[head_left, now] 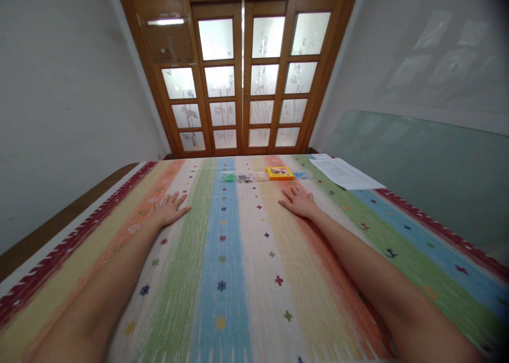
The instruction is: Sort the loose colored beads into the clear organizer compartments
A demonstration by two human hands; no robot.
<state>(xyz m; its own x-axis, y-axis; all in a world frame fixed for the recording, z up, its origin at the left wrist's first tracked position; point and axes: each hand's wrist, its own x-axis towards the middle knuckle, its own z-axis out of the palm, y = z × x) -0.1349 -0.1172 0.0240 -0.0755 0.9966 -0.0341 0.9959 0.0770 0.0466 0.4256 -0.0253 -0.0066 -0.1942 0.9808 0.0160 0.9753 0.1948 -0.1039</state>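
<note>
Plainly, the left hand and right hand lie flat, fingers spread, on the striped tabletop; the yellow box beyond sits untouched.

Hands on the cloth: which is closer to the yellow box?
The right hand: the yellow box lies just ahead of it, while the left hand rests farther off to the side.

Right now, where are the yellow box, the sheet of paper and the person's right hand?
yellow box [280, 173]: head view, middle of its printed top face.
sheet of paper [345, 174]: head view, middle of the white page.
right hand [299, 200]: head view, back of the hand, flat on the striped cloth.
</note>
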